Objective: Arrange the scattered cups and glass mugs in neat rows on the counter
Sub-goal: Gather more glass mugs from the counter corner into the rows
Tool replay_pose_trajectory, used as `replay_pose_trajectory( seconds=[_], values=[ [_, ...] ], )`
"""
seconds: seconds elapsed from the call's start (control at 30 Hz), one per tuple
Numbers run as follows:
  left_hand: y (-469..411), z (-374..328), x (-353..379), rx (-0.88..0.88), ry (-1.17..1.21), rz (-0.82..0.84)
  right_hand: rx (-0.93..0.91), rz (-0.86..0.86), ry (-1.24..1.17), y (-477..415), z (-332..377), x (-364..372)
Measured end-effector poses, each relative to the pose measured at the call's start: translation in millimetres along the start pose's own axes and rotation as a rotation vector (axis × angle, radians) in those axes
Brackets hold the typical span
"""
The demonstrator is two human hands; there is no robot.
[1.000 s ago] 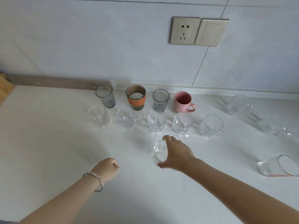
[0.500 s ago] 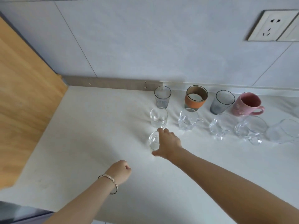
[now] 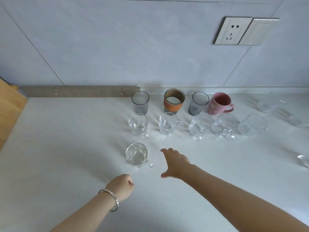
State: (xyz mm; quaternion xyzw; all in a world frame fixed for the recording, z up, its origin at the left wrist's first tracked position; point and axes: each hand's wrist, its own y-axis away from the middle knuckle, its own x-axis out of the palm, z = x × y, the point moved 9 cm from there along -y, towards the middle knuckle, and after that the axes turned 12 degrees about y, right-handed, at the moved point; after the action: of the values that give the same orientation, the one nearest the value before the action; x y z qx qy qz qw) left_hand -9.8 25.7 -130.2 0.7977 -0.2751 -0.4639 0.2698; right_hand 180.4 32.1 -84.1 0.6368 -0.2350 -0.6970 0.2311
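A clear glass mug stands upright alone in front of two rows on the white counter. My right hand is open just to its right, apart from it. My left hand, a bracelet on its wrist, is a closed fist below the mug. The back row holds a grey ribbed glass, an orange-sleeved cup, a dark grey glass and a pink mug. The second row has several clear glass mugs, from the leftmost glass mug to the rightmost glass mug.
Loose clear glasses sit at the right: a far-right glass near the wall and another glass at the frame edge. A wooden panel borders the counter on the left. A wall socket is above.
My right hand carried the clear mug left to a spot in front of the second row, set it down and let go. The camera view swung left, then back right.
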Motion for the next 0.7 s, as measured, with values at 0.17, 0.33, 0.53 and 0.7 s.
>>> replay_pose_trajectory(
  seconds=[0.17,0.33,0.53,0.7],
  values=[
    [-4.8,-68.0,41.2,0.079,-0.072,0.073,0.158,0.126,-0.067,37.4,-117.9,26.6],
    [-12.2,-170.1,89.5,0.181,-0.115,0.077,0.358,0.053,-0.194,94.8,-264.0,34.3],
    [-16.8,-290.3,162.6,0.223,-0.108,0.102,0.519,-0.155,-0.245,161.0,-424.9,32.1],
    [-13.9,-373.8,207.7,0.262,-0.094,0.105,0.605,-0.387,-0.191,194.2,-523.3,10.9]
  ],
)
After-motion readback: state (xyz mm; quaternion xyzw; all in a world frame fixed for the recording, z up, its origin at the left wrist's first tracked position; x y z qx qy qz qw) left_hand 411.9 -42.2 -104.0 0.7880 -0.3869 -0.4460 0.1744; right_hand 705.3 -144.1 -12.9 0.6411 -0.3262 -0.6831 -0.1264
